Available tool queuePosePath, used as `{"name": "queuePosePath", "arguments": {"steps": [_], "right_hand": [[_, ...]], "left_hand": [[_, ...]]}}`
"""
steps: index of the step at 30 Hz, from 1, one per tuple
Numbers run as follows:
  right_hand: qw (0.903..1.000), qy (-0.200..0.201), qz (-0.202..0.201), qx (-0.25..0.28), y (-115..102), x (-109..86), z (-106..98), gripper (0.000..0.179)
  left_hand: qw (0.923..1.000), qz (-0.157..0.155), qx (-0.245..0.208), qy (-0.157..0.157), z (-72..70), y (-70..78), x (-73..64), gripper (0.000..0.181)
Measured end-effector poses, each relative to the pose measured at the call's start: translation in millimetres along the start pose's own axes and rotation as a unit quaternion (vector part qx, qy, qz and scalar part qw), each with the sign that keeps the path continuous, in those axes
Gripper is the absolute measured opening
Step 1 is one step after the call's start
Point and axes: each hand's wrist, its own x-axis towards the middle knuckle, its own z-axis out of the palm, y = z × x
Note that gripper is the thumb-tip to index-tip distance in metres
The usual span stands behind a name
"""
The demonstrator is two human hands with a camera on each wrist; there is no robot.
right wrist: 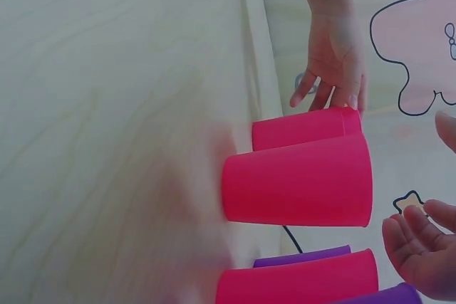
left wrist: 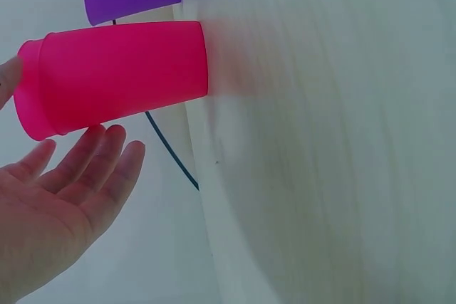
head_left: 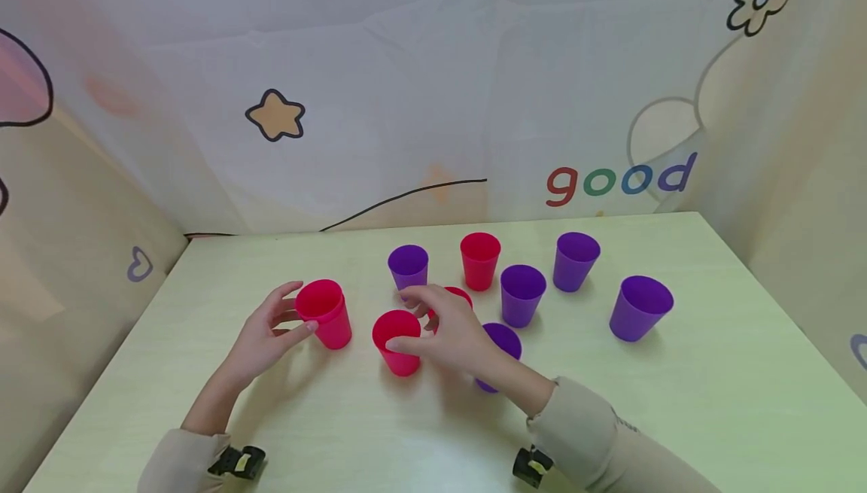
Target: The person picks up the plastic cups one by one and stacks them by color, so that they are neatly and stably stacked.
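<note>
At the left, my left hand (head_left: 260, 339) is around a red cup (head_left: 333, 321), thumb by its near rim and fingers along its side. A second lip below the rim in the left wrist view suggests two nested red cups (left wrist: 128, 69); the fingers there are loosely extended. My right hand (head_left: 454, 331) hovers above another upright red cup (head_left: 403, 363), thumb over its mouth. In the right wrist view the fingers (right wrist: 420, 240) are apart from the rim of that cup (right wrist: 299, 183). A further red cup (head_left: 462, 294) is partly hidden behind my right hand.
A purple cup (head_left: 409, 263) and a red cup (head_left: 480, 263) stand toward the back. More purple cups stand rightward: one near my right wrist (head_left: 504, 339), others at middle (head_left: 521, 301), back right (head_left: 574, 267) and far right (head_left: 637, 316). A printed curtain (head_left: 406, 101) hangs behind the table (head_left: 711, 403).
</note>
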Motion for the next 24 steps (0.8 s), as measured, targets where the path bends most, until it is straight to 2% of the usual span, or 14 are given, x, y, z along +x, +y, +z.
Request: {"name": "queuePosePath", "arguments": {"steps": [10, 15, 19, 24], "right_hand": [[0.9993, 0.012, 0.034, -0.009, 6.4, -9.2, 5.2, 0.073], [0.9989, 0.027, 0.036, -0.014, 7.2, -13.2, 11.2, 0.078], [0.9988, 0.038, 0.023, -0.021, 8.6, -15.7, 15.6, 0.078], [0.9986, 0.037, 0.021, -0.03, 8.1, -16.9, 19.7, 0.077]], "left_hand": [[0.9999, -0.005, -0.013, 0.008, 2.2, 0.2, 0.3, 0.066], [0.9999, -0.006, -0.012, 0.007, 2.0, 2.9, -0.5, 0.064], [0.9999, -0.005, -0.013, 0.006, 1.9, 3.8, -0.4, 0.063], [0.9999, -0.003, -0.011, 0.007, 1.8, 3.4, -0.3, 0.062]]}}
